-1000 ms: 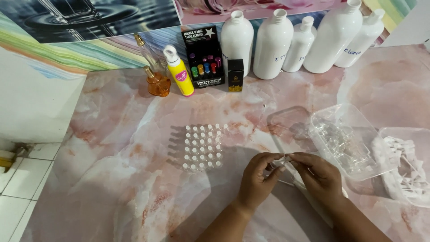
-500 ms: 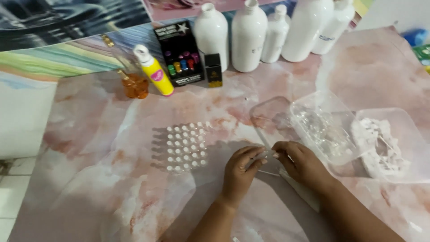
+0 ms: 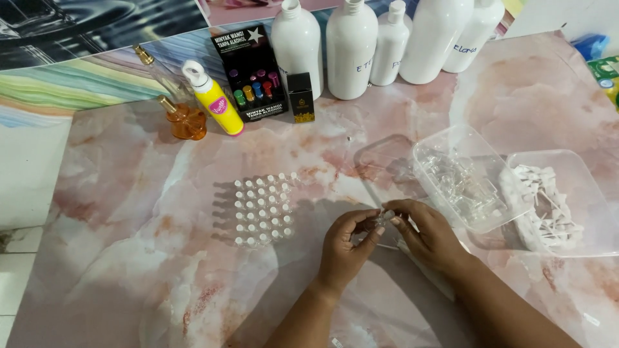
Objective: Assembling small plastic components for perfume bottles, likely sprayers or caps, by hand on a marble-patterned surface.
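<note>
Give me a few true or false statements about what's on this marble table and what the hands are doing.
1. Both hands, left hand and right hand, pinch a small clear vial between them. True.
2. The capped vials stand in a grid left of the hands. True.
3. The yellow bottle lies inside a clear tray. False: it leans beside the amber bottle near the wall.
4. The white bottles stand at the table's near edge. False: they line the far edge.
</note>
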